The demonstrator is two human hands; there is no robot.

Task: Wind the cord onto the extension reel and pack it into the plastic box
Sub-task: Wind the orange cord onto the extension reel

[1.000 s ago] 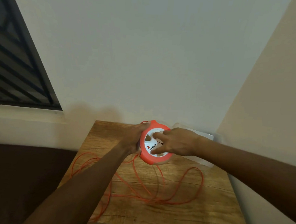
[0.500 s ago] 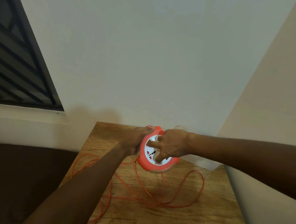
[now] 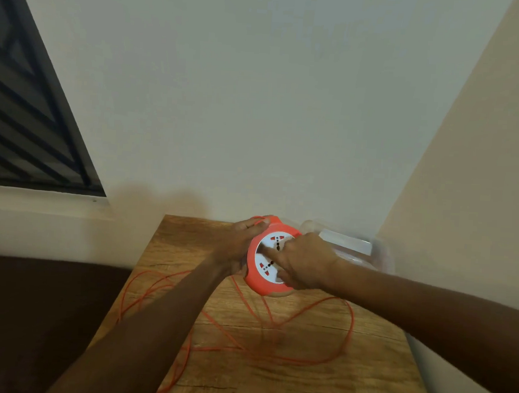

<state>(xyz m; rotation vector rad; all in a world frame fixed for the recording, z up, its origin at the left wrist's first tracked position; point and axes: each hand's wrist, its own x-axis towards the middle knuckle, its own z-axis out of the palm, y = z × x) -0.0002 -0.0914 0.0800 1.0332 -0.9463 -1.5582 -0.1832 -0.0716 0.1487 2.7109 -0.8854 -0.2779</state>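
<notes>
An orange extension reel with a white socket face is held tilted above the wooden table. My left hand grips its left rim and back. My right hand lies on the white face, fingers pressed into it. Thin orange cord trails from under the reel in loose loops over the table and off its left edge. A clear plastic box stands at the table's back right corner, partly hidden behind my right hand.
The table sits in a corner, with a white wall behind and a cream wall close on the right. A dark louvred window is at the upper left. Dark floor or furniture lies left of the table.
The white socket face has turned under my right hand, whose fingers have shifted round it. The cord loop on the right has moved a little. My left hand has stayed on the rim.
</notes>
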